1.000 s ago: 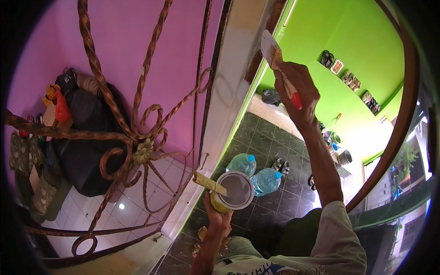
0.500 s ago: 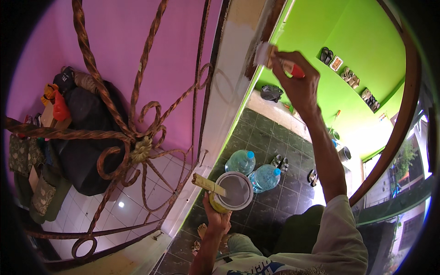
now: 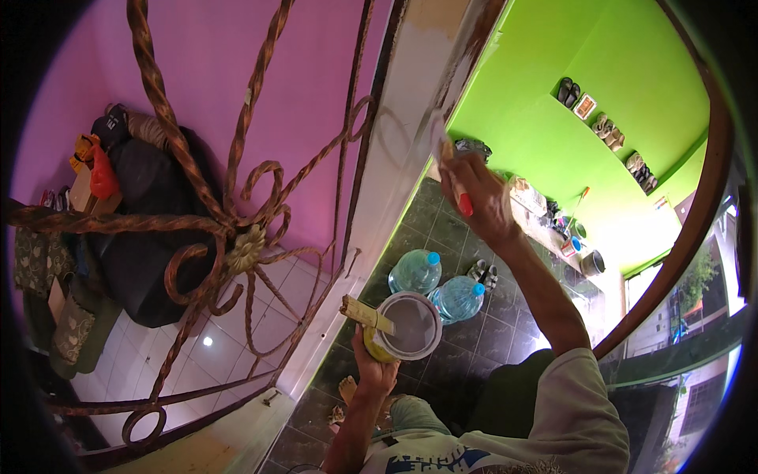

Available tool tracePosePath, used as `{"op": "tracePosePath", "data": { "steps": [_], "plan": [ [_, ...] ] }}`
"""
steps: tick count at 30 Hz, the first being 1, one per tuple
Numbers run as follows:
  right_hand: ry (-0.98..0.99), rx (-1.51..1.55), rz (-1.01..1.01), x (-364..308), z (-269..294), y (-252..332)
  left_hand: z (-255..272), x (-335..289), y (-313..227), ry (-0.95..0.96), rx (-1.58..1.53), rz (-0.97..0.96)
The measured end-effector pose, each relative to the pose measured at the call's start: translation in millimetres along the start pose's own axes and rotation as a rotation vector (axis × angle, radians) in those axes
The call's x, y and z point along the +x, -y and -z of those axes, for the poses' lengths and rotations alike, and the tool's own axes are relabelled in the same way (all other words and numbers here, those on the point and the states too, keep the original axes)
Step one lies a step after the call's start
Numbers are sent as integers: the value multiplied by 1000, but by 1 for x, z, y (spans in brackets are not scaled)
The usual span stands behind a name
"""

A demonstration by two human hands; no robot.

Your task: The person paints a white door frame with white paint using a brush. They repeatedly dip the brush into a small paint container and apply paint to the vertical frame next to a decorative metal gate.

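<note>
My right hand [image 3: 480,197] is closed round the handle of a paintbrush [image 3: 464,204], whose red end sticks out below the fingers. The pale bristles touch, or nearly touch, the edge of the window frame [image 3: 391,150], which is coated whitish with a brown bare stretch near the top. Lower down, my left hand [image 3: 375,365] grips a yellow paint can [image 3: 380,347] from beneath and the side. Greyish-white paint [image 3: 417,320] lies inside the can. A flat wooden stick [image 3: 365,314] rests across its rim, next to my left fingers.
A twisted iron grille [image 3: 245,245] spans the left side, before a pink room with a black-covered heap [image 3: 150,237]. Two large water bottles [image 3: 416,271] stand on dark floor tiles. Shoes [image 3: 608,130] sit on a green wall ledge; buckets [image 3: 591,263] stand along the wall.
My right hand has brought the paintbrush down along the frame edge, where the brown strip now looks partly whitened. My left hand holds the paint can almost where it was.
</note>
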State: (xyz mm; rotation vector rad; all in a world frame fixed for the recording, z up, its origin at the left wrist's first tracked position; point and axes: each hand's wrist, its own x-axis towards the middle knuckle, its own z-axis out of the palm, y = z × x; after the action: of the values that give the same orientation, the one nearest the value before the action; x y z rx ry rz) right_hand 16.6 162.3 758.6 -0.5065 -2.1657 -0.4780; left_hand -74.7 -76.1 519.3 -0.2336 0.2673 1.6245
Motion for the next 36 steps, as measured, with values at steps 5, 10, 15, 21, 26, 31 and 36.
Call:
{"op": "tracePosePath", "data": {
  "steps": [5,10,15,21,26,31,36],
  "plan": [
    [-25,103,-60,19,8,-3,6,-1,-3,-6,9,22],
    [-233,-34,26,65,31,-7,5,-1,-2,-13,-37,18],
    [-240,-51,60,40,14,-13,8,2,1,-20,-4,1],
    [106,25,-97,-16,-17,11,14,1,-2,6,5,39],
    [11,111,-108,23,1,6,17,2,-2,19,4,38],
    [-247,-13,36,61,19,-5,8,1,2,-12,-53,-1],
    [-114,-50,1,24,3,-1,21,3,3,24,-6,26]
  ]
}}
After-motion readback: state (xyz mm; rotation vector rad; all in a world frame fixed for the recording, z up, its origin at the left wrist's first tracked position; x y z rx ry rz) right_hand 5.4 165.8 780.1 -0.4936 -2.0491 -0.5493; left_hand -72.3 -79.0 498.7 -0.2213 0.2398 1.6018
